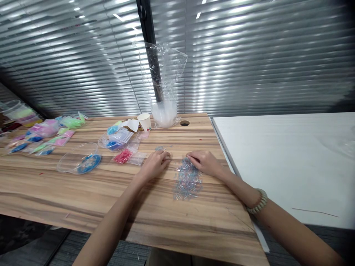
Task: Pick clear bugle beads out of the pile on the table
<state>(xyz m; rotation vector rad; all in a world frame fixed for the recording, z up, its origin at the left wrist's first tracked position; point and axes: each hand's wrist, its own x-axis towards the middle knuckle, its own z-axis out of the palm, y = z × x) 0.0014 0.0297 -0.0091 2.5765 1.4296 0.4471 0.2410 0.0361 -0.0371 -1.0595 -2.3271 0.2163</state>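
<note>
A loose patch of short, thin, clear and bluish tube pieces [188, 181] lies on the wooden table [155, 207]. My right hand [205, 163] rests at the patch's far right edge, thumb and fingers pinched together. Across a narrow gap, my left hand [155, 163] is on the table left of the patch, its fingers also closed in a pinch. Whatever is between the fingertips of either hand is too small to make out. Just beyond my left hand sits a small cluster of similar bluish pieces [159, 148].
Left of my hands are a bag of red pieces [122, 156], a clear tray of packets [104, 142] and a clear lid-like dish [62, 168] with a blue coil. Behind stand a paper cup [144, 122] and bagged plastic bowls [164, 113]. A white table [277, 162] adjoins right.
</note>
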